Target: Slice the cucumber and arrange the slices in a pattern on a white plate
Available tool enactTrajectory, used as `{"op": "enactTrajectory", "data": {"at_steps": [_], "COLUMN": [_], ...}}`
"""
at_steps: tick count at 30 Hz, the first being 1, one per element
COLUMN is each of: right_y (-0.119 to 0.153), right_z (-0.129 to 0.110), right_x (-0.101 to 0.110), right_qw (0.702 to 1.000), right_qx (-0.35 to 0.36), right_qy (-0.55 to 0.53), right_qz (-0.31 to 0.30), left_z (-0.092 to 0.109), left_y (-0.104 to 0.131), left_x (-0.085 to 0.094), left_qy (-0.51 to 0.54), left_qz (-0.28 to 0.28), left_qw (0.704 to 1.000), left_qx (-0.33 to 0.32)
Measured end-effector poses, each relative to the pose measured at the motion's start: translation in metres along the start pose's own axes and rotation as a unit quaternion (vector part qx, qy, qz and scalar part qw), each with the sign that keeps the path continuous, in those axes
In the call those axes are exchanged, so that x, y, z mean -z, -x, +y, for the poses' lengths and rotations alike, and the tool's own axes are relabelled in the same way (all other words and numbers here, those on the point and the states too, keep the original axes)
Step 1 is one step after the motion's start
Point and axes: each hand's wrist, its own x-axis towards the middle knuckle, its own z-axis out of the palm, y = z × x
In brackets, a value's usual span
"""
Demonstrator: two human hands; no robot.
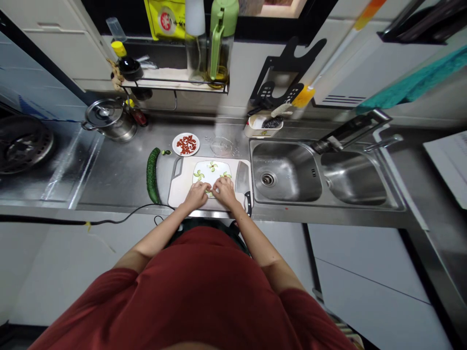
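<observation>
My left hand [197,195] and my right hand [223,190] meet at the near edge of a white squarish plate [206,170], fingers curled and fingertips pinched together. Between the fingertips shows a bit of thin green cucumber slice [210,194], mostly hidden. Pinwheels of cucumber slices lie at the plate's far side [212,166], left [199,175] and right [226,174]. The plate rests on a pale cutting board [178,188]. To its right lies a kitchen knife [242,180] with a black handle, blade pointing away from me.
A whole cucumber [152,175] and cut ends [166,152] lie left of the board. Behind stands a small plate of red pieces [186,144]. A double sink [288,175] adjoins on the right; a steel pot [109,121] is back left. Bottles stand on a shelf [171,75].
</observation>
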Motion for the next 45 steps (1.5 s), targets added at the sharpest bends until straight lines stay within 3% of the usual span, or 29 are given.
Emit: {"op": "enactTrajectory", "data": {"at_steps": [5,10,17,27,32,36,39,45], "right_y": [0.001,0.003,0.009,0.019,0.021,0.023,0.024,0.025], "right_z": [0.003,0.005,0.009,0.010,0.009,0.008,0.008,0.010], "right_x": [0.007,0.024,0.047,0.043,0.039,0.039,0.040,0.044], "right_qw": [0.999,0.993,0.976,0.968,0.969,0.971,0.972,0.973], "right_qx": [-0.022,-0.048,-0.050,-0.036,-0.025,-0.028,-0.034,-0.046], "right_qy": [-0.042,-0.065,-0.096,-0.113,-0.115,-0.115,-0.112,-0.108], "right_qz": [0.020,0.082,0.189,0.221,0.215,0.209,0.203,0.200], "left_z": [0.001,0.000,-0.005,-0.011,-0.029,-0.045,-0.058,-0.089], "left_y": [0.001,0.000,-0.001,-0.008,-0.033,-0.059,-0.076,-0.098], "left_x": [0.000,0.004,0.013,0.019,0.036,0.051,0.063,0.080], "left_qy": [0.005,0.010,0.019,0.028,0.053,0.051,0.023,-0.032], "left_qz": [0.022,0.040,0.132,0.193,0.286,0.339,0.316,0.250], "left_qw": [1.000,0.998,0.990,0.977,0.942,0.898,0.882,0.878], "left_qx": [0.014,0.039,0.054,0.093,0.168,0.277,0.349,0.408]}}
